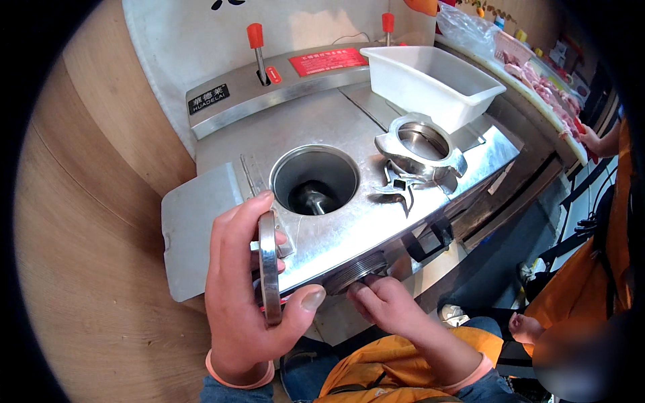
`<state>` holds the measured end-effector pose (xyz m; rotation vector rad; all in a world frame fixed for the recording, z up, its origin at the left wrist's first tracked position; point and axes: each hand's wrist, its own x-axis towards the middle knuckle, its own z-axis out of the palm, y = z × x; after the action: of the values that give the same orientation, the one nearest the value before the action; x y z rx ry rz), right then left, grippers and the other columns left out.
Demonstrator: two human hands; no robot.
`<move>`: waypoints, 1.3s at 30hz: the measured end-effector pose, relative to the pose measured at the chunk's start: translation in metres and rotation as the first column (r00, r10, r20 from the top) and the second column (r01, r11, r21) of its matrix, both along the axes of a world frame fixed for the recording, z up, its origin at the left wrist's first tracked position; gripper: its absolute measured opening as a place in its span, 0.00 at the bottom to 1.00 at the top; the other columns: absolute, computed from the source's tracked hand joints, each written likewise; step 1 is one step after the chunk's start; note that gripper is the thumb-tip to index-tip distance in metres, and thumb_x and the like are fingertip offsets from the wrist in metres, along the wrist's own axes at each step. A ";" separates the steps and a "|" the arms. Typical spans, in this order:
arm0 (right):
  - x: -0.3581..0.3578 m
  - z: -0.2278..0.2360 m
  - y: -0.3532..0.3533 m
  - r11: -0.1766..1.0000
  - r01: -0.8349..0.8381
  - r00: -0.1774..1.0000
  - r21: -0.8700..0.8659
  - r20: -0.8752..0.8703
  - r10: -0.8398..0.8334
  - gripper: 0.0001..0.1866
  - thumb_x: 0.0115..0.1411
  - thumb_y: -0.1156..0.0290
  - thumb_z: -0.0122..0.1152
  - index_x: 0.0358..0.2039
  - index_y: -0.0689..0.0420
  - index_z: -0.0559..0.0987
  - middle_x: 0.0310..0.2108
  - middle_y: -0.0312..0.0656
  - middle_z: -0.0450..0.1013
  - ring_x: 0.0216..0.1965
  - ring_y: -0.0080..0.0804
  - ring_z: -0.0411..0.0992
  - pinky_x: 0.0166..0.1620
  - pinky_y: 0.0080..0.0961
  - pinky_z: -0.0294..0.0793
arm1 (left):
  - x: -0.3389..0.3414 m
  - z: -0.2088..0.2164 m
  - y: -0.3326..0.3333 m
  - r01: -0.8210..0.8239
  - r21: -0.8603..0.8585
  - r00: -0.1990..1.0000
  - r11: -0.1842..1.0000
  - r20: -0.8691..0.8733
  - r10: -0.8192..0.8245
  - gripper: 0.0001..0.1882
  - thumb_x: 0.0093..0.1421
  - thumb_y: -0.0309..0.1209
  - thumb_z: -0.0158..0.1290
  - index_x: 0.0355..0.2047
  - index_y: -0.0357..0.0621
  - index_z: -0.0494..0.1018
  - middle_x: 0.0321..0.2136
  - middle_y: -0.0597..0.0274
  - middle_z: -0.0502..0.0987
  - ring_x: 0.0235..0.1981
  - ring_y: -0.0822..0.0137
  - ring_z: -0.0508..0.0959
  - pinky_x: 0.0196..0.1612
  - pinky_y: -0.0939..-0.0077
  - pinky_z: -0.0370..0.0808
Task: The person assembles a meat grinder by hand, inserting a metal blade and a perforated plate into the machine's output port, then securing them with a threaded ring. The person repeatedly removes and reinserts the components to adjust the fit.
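Note:
My left hand (pixel 245 289) holds a round metal grinder plate (pixel 269 269) on edge, between the thumb and the fingers; its flat face does not show. My right hand (pixel 390 302) is at the threaded outlet (pixel 356 271) on the front of a steel meat grinder (pixel 322 242). Its fingers are curled in at the opening and their tips are hidden. A ring nut with lugs (pixel 440 166) lies on the grinder's top at the right, with a cross-shaped blade (pixel 400 185) beside it. Inside the round feed hole (pixel 314 151), part of the metal screw (pixel 314 200) is visible.
A white plastic tub (pixel 430 84) stands at the back right of the machine. Two red-knobbed levers (pixel 255 37) rise behind. A grey flat panel (pixel 201 232) sits at the left. Raw meat (pixel 547 87) lies on a counter at right, near another person's hand (pixel 594 141).

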<state>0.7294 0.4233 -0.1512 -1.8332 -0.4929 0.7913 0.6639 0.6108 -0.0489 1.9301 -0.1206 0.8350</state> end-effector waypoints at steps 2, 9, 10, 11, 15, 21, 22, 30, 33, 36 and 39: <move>-0.002 -0.003 0.005 0.987 0.089 0.985 0.130 -0.156 -0.069 0.14 0.65 0.65 0.43 0.30 0.62 0.72 0.18 0.33 0.62 0.16 0.20 0.58 0.19 0.16 0.56 | 0.000 -0.001 0.000 -0.001 0.016 1.000 1.000 0.010 0.001 0.37 0.43 0.34 0.58 0.54 0.37 0.62 0.44 0.53 0.65 0.35 0.67 0.71 0.35 0.77 0.71; -0.010 -0.007 0.017 0.773 0.507 0.681 0.382 -0.727 -0.087 0.11 0.65 0.64 0.43 0.31 0.58 0.68 0.18 0.33 0.58 0.17 0.19 0.53 0.19 0.15 0.51 | 0.000 -0.001 0.000 -0.008 0.017 1.000 1.000 -0.004 0.008 0.37 0.43 0.36 0.59 0.54 0.36 0.62 0.45 0.53 0.65 0.35 0.67 0.70 0.36 0.76 0.72; -0.010 -0.007 0.018 0.788 0.504 0.699 0.354 -0.703 -0.131 0.11 0.65 0.64 0.43 0.31 0.59 0.69 0.18 0.33 0.58 0.17 0.19 0.55 0.19 0.16 0.52 | 0.000 -0.001 0.000 -0.007 0.017 1.000 1.000 0.000 0.007 0.37 0.43 0.36 0.59 0.54 0.37 0.62 0.44 0.53 0.65 0.35 0.67 0.70 0.36 0.76 0.72; -0.010 -0.008 0.019 0.792 0.498 0.717 0.352 -0.681 -0.149 0.12 0.65 0.64 0.44 0.30 0.59 0.69 0.17 0.33 0.59 0.17 0.20 0.56 0.18 0.16 0.54 | 0.000 -0.001 0.000 -0.002 0.026 1.000 1.000 0.009 0.002 0.37 0.43 0.36 0.59 0.54 0.37 0.62 0.44 0.53 0.65 0.35 0.67 0.71 0.36 0.76 0.72; -0.010 -0.007 0.020 0.972 0.193 0.921 0.133 0.318 -0.226 0.12 0.63 0.66 0.47 0.29 0.62 0.73 0.15 0.37 0.64 0.16 0.25 0.63 0.20 0.23 0.63 | 0.000 -0.002 0.001 0.004 0.032 1.000 0.999 0.011 -0.004 0.38 0.43 0.37 0.59 0.55 0.38 0.62 0.44 0.53 0.65 0.35 0.67 0.71 0.36 0.76 0.72; -0.009 0.005 0.016 0.946 0.121 0.745 -0.300 0.657 0.113 0.12 0.58 0.68 0.50 0.27 0.65 0.75 0.26 0.60 0.71 0.32 0.53 0.72 0.33 0.44 0.71 | 0.001 -0.001 -0.001 -0.018 0.015 1.000 1.000 -0.005 0.018 0.38 0.43 0.39 0.60 0.54 0.38 0.62 0.44 0.54 0.66 0.35 0.67 0.71 0.36 0.76 0.71; -0.006 0.006 0.015 0.972 0.130 0.829 -0.195 0.559 0.002 0.12 0.58 0.67 0.50 0.27 0.65 0.74 0.23 0.57 0.71 0.28 0.50 0.71 0.30 0.41 0.69 | 0.001 -0.001 -0.002 -0.029 0.005 1.000 1.000 -0.011 0.029 0.38 0.43 0.39 0.60 0.54 0.38 0.62 0.44 0.55 0.66 0.35 0.67 0.71 0.36 0.76 0.71; -0.010 -0.008 0.016 0.714 0.561 0.575 0.419 -0.818 0.028 0.11 0.63 0.63 0.47 0.32 0.59 0.69 0.18 0.31 0.57 0.15 0.19 0.52 0.17 0.15 0.49 | 0.000 -0.002 -0.006 -0.055 -0.044 0.998 0.997 -0.032 0.054 0.36 0.44 0.37 0.57 0.54 0.39 0.63 0.42 0.58 0.66 0.35 0.69 0.69 0.36 0.79 0.68; -0.013 -0.011 0.019 0.745 0.531 0.635 0.403 -0.771 -0.036 0.13 0.64 0.62 0.44 0.33 0.59 0.71 0.17 0.34 0.60 0.14 0.20 0.54 0.17 0.16 0.52 | -0.002 -0.001 -0.008 -0.080 -0.038 0.994 0.996 -0.075 0.077 0.34 0.44 0.35 0.56 0.54 0.39 0.63 0.40 0.59 0.66 0.35 0.70 0.69 0.36 0.80 0.67; -0.008 -0.010 0.018 0.846 0.403 0.784 0.349 -0.609 -0.121 0.19 0.66 0.58 0.40 0.34 0.61 0.73 0.17 0.38 0.65 0.13 0.23 0.58 0.18 0.18 0.56 | -0.001 0.001 -0.009 -0.056 0.013 0.998 0.998 -0.008 0.056 0.31 0.46 0.27 0.53 0.54 0.40 0.63 0.39 0.59 0.66 0.35 0.70 0.69 0.36 0.80 0.69; 0.000 0.002 0.000 0.915 0.305 0.784 0.264 -0.615 -0.084 0.23 0.66 0.54 0.38 0.38 0.60 0.74 0.19 0.36 0.68 0.16 0.21 0.63 0.19 0.16 0.58 | -0.002 0.002 -0.009 -0.038 0.066 0.999 0.997 0.026 0.037 0.30 0.47 0.19 0.47 0.54 0.41 0.63 0.39 0.59 0.67 0.36 0.71 0.70 0.37 0.80 0.70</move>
<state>0.7298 0.4231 -0.1489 -1.1865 -0.0178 1.0035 0.6624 0.6019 -0.0464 1.9896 -0.1289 0.8905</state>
